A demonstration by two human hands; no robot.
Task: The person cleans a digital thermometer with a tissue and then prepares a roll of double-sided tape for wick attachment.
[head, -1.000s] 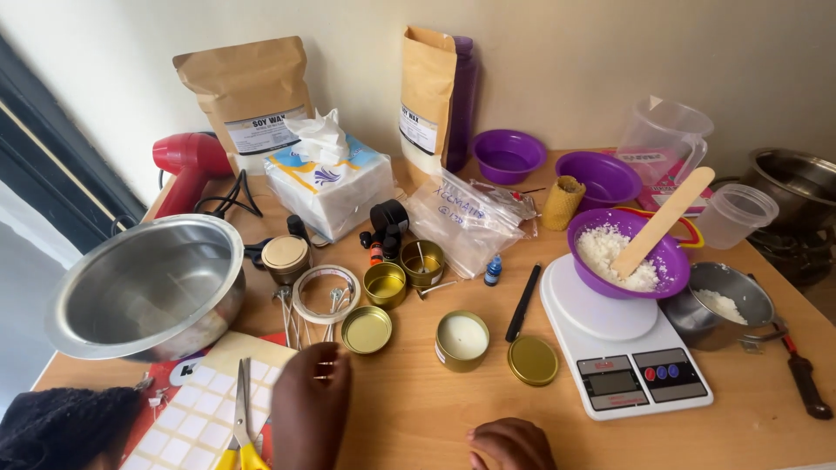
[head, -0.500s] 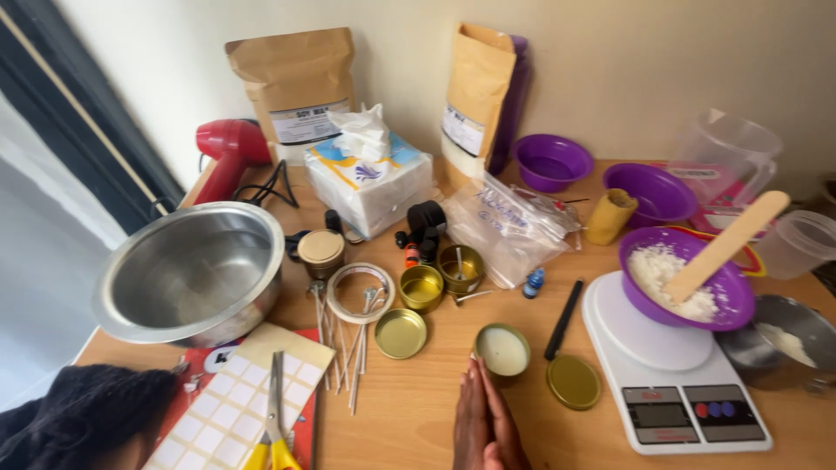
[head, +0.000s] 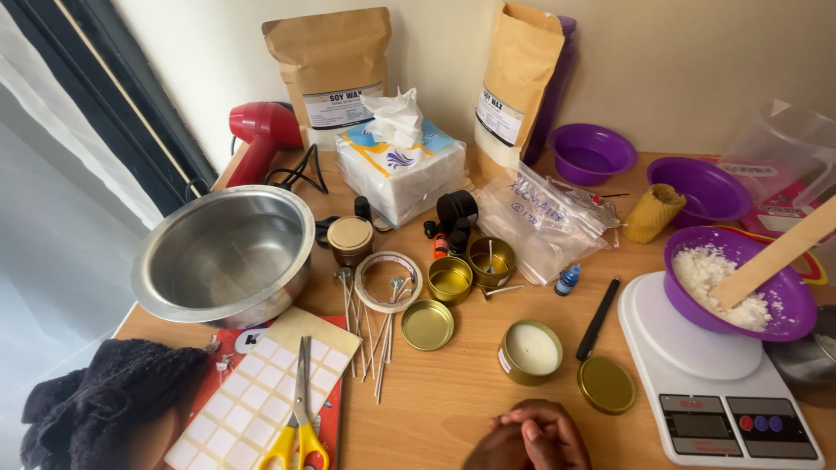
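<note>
Hands (head: 529, 438) at 6 o'clock, clasped together w/ fingers curled, holding nothing; can't tell left from right. Nearest: wax tin (head: 530, 352) just above at 12 from hands, its lid (head: 607, 385) at 1 beside it, both apart from hands. Black stick (head: 597, 319) above lid. Scale (head: 697, 365) at 3 w/ purple bowl (head: 784, 292). Scissors (head: 299, 416) at 9, steel bowl (head: 225, 254) at 10.

**Bench clutter, off to the sides**

Steel bowl (head: 225, 254) at left, red hair dryer (head: 261, 139) behind it. Tissue pack (head: 399, 165) between two brown paper bags (head: 333, 65). Scissors (head: 299, 409) lie on sticker sheet (head: 261, 392). Scale (head: 723, 383) at right carries purple bowl (head: 740, 278) of white flakes, wooden stick (head: 779, 252) leaning in it.
</note>
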